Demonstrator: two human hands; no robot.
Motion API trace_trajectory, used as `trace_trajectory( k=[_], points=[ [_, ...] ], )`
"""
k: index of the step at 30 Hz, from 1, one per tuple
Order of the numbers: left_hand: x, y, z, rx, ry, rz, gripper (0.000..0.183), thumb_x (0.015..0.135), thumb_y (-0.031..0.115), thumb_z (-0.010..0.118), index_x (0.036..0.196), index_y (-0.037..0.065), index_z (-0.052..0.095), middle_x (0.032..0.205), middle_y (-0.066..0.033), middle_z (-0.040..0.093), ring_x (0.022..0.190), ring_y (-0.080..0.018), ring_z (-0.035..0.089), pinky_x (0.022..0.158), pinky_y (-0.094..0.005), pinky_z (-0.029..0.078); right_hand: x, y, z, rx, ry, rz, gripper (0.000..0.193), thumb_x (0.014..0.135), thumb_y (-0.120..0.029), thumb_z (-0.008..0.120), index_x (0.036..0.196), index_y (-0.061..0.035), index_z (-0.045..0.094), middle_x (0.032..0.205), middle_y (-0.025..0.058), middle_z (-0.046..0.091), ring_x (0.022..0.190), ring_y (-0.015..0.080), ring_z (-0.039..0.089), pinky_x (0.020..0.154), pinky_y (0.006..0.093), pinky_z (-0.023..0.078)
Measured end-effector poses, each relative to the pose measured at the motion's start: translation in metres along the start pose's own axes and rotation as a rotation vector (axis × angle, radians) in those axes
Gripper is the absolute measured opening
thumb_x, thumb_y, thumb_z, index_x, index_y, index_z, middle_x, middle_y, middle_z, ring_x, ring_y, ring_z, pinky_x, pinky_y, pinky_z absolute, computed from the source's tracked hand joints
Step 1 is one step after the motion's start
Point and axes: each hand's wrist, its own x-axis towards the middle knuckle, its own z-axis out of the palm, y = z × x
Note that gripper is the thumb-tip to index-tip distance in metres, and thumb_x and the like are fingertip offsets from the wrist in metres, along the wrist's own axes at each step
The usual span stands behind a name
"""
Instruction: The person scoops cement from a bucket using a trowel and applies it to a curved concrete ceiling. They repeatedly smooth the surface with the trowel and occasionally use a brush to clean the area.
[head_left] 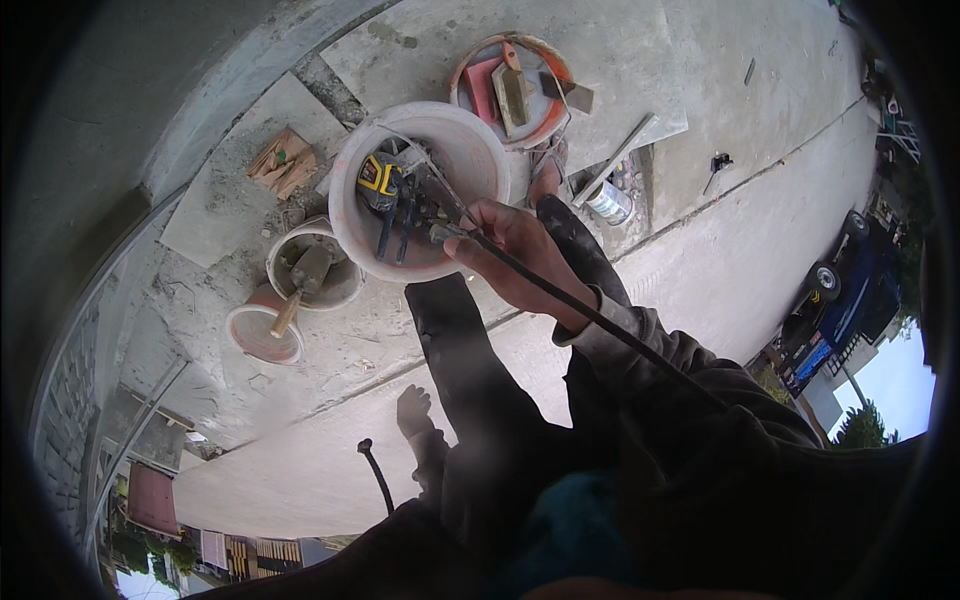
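Observation:
My right hand [515, 255] reaches over the near right rim of a large pale bucket [475, 135]. Its thumb and fingers are pinched on a small grey piece [447, 232], whose kind I cannot make out. A black cord [600, 318] runs past this hand and along my forearm. Inside the bucket lie a yellow-and-black tool [379, 182], a black-handled tool [407, 230] and other tools partly hidden. Lower down, beside my dark trouser leg, hangs my left hand [412, 410], fingers loosely apart, with nothing seen in it.
Behind the bucket stands an orange-rimmed basin [545, 60] with trowels and floats. Two smaller buckets are at left, one holding a wooden-handled trowel [309, 272]. Broken wood pieces [285, 163] lie on a board. A can [610, 203] stands right; a dark blue vehicle [850, 290] is farther off.

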Motion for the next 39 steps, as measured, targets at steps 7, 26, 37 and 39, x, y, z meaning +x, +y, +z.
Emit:
trace_trajectory(
  k=[7, 26, 37, 39],
  points=[
    [-0.040, 0.052, 0.099, 0.209, 0.015, 0.074, 0.036, 0.092, 0.025, 0.062, 0.120, 0.002, 0.065, 0.102, -0.0127, 0.069, 0.085, -0.0237, 0.065, 0.076, -0.0349, 0.050, -0.103, -0.044, -0.157, 0.286, -0.039, 0.267, 0.025, 0.099, -0.018, 0.065, 0.080, -0.0073, 0.051, 0.075, -0.0054, 0.047, 0.072, 0.0033, 0.041, 0.063, 0.0232, 0.037],
    [-0.093, 0.067, 0.193, 0.524, -0.107, 0.172, 0.034, 0.096, 0.023, 0.058, 0.118, -0.001, 0.065, 0.098, -0.0069, 0.071, 0.084, -0.0126, 0.065, 0.074, -0.0270, 0.052, 0.123, 0.075, -0.603, -0.596, 0.630, 0.116, 0.038, 0.092, -0.038, 0.063, 0.104, -0.0026, 0.071, 0.089, 0.0106, 0.070, 0.082, 0.0194, 0.065, 0.076, 0.0349, 0.048],
    [-0.093, 0.032, 0.211, 0.388, -0.122, 0.177, 0.033, 0.094, 0.025, 0.060, 0.113, -0.001, 0.068, 0.091, -0.0047, 0.070, 0.083, -0.0123, 0.064, 0.079, -0.0272, 0.051, 0.175, 0.110, -0.608, -1.281, 0.847, 0.031, 0.043, 0.087, -0.033, 0.065, 0.128, -0.0197, 0.060, 0.109, 0.0138, 0.066, 0.104, 0.0350, 0.064, 0.091, 0.0467, 0.052],
    [-0.081, 0.016, 0.215, 0.253, -0.193, 0.172, 0.033, 0.093, 0.026, 0.061, 0.112, 0.000, 0.069, 0.090, -0.0048, 0.070, 0.083, -0.0121, 0.064, 0.079, -0.0273, 0.052, 0.158, 0.122, -0.539, -1.310, 1.022, -0.191, 0.046, 0.084, -0.035, 0.069, 0.126, -0.0178, 0.061, 0.117, 0.0138, 0.062, 0.118, 0.0324, 0.056, 0.099, 0.0446, 0.047]
  ],
)
